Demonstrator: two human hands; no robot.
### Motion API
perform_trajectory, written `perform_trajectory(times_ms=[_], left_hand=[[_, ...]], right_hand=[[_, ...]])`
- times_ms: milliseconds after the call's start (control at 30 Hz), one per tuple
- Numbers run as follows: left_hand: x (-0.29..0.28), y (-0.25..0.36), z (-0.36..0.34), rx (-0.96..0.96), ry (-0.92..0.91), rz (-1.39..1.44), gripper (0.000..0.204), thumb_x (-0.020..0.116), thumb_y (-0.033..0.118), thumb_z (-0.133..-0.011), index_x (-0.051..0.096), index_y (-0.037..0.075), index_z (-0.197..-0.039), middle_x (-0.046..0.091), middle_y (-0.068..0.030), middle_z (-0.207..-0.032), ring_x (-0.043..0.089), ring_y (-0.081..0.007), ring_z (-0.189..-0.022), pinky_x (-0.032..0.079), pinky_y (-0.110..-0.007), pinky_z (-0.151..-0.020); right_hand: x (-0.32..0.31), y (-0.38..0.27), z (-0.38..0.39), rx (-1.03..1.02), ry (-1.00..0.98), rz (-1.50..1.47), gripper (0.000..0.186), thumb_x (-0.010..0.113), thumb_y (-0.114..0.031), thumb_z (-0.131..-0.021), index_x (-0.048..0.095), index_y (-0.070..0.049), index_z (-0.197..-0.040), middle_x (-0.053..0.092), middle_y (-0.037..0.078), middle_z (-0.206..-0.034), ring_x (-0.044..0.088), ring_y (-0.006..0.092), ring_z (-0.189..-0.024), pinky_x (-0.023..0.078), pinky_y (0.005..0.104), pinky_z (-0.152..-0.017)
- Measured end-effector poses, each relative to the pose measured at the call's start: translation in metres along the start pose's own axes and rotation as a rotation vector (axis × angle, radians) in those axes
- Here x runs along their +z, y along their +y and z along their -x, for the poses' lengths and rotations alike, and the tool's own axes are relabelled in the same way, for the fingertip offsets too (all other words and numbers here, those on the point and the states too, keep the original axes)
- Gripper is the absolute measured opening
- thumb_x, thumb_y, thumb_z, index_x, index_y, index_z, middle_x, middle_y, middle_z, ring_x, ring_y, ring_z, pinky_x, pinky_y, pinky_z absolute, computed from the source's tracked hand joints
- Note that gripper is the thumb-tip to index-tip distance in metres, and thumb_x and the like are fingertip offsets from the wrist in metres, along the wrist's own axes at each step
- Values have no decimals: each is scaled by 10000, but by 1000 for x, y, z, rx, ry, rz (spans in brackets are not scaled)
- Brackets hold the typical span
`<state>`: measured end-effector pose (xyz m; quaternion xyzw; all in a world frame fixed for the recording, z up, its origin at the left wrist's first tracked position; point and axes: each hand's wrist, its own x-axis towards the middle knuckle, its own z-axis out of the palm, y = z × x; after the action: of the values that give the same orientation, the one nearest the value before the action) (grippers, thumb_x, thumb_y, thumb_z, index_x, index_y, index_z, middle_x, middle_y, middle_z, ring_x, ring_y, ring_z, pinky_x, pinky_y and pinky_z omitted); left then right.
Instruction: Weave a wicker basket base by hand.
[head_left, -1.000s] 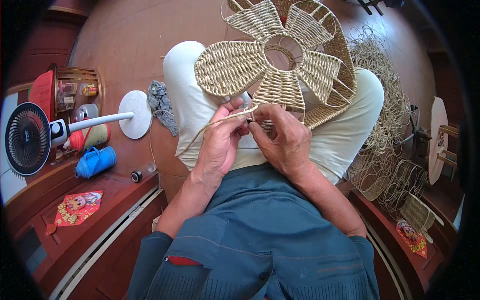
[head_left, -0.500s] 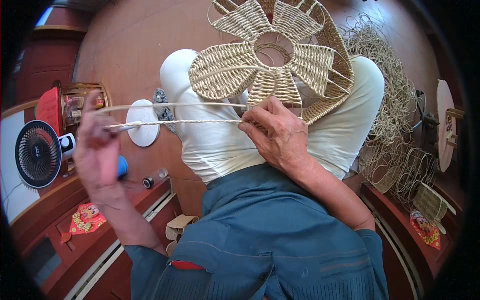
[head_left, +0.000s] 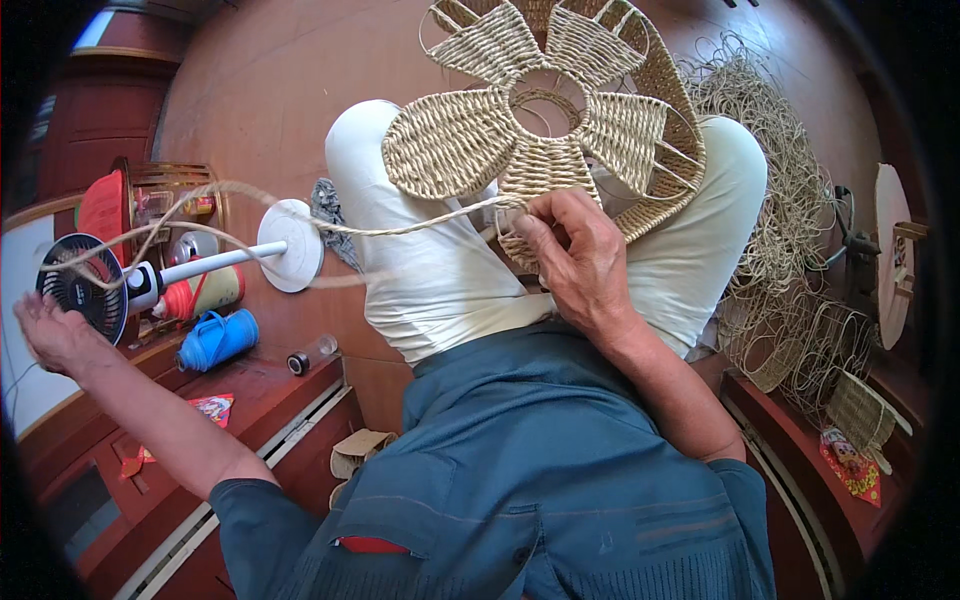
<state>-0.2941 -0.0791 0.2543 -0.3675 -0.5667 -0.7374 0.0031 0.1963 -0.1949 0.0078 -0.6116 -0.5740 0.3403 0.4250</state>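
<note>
A flower-shaped piece woven from straw-coloured cord (head_left: 450, 148), with a round hole at its centre, rests across my lap against a woven basket (head_left: 685, 150). Some petals are filled in; others show bare warp strands. At the lower petal, my right hand (head_left: 578, 255) pinches a twisted straw cord (head_left: 400, 230) where it meets the weave. From there the cord runs left and curls through the air in loose, blurred loops. My left hand (head_left: 58, 335) is flung far out to the left beside the fan, fingers spread, and appears to hold nothing.
On the left stand a fan with a white stem and round base (head_left: 292, 247), a blue flask (head_left: 220, 338) and a red-topped flask (head_left: 205, 290). A large tangle of loose cord (head_left: 765, 170) lies on the right, near a round board (head_left: 890, 255).
My left hand has swung farther left and down, away from the cord. The cord has gone from taut to slack, looping loosely. My right hand stays at the lower petal.
</note>
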Motion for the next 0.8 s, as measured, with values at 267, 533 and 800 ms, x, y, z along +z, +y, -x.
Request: perform_trajectory(times_ms=[267, 533, 800], left_hand=[[38, 13, 233, 288, -889, -369, 227, 674, 111, -1074, 731, -10, -1258, 768, -111, -1151, 735, -212, -986, 600, -328, -858], [50, -32, 401, 264, -1264, -210, 318, 759, -42, -918, 767, 54, -1221, 725, -142, -1034, 718, -307, -954, 581, -381, -828], [44, -11, 399, 696, -1473, -495, 487, 704, 13, -893, 671, -15, -1379, 626, -110, -954, 656, -281, -864, 569, -384, -764]], right_hand=[[-2, 5, -5, -3, 34, -11, 165, 791, -96, -982, 665, 10, -981, 604, 135, -872, 594, 261, -731, 496, 399, -672], [-14, 0, -8, 65, -21, -24, 182, 796, -83, -979, 640, 8, -964, 610, 139, -810, 586, 258, -685, 494, 404, -646], [-12, 0, -9, -97, -23, 83, 142, 765, -101, -998, 641, -32, -988, 677, 165, -792, 710, 328, -700, 543, 437, -637]])
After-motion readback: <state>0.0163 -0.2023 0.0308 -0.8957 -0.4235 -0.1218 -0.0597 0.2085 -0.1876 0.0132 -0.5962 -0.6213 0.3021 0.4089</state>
